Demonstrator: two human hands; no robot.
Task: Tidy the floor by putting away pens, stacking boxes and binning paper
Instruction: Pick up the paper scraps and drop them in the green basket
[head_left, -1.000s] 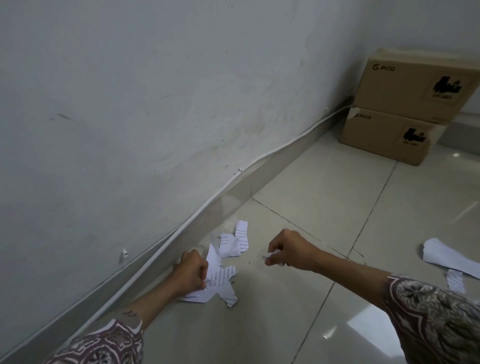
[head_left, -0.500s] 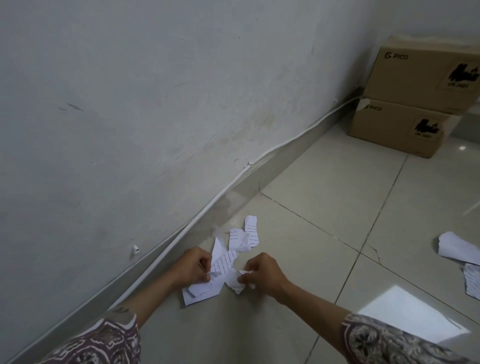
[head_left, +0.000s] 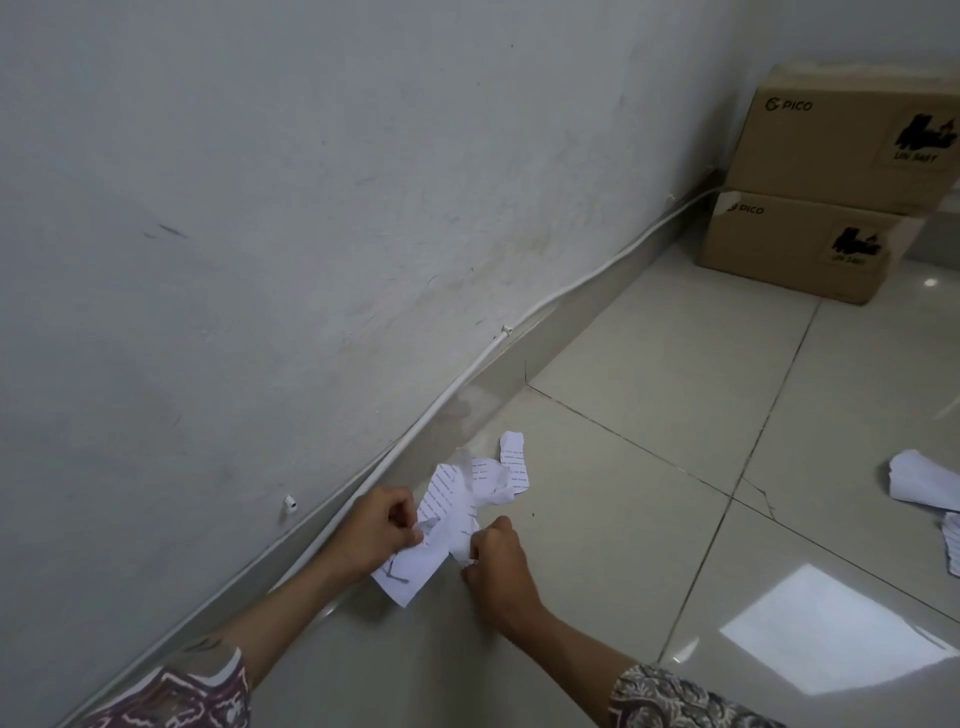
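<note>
- While I watch through the head camera, the left hand (head_left: 375, 530) has its fingers curled and pinches the gathered paper scraps (head_left: 436, 525) at their left edge; the right hand (head_left: 493, 558) is curled too, gripping a crumpled corner of the same bunch at its near right side.
- I judge the scraps to be very light, limp and easily torn. They will crumple rather than resist, so a bunch-and-squeeze hold at the middle should serve better than an edge pinch, from which loose pieces may slip.
- Relative to the fingers, the bunch lies between the two hands and fans away to the far side, partly lifted off the floor tiles (head_left: 649, 467).
- Two further torn strips (head_left: 506, 470) lie just beyond the bunch, touching or overlapping its far edge; I cannot tell which. Neither hand holds them.
- More loose paper (head_left: 919, 486) lies well apart at the right edge, untouched.
- Just left of the hands, a white cable (head_left: 467, 371) runs along the foot of the wall (head_left: 260, 234).
- At the far right, two cardboard boxes (head_left: 831, 187) stand stacked against the wall; that part looks done.
- No bin and no pens are in view.
</note>
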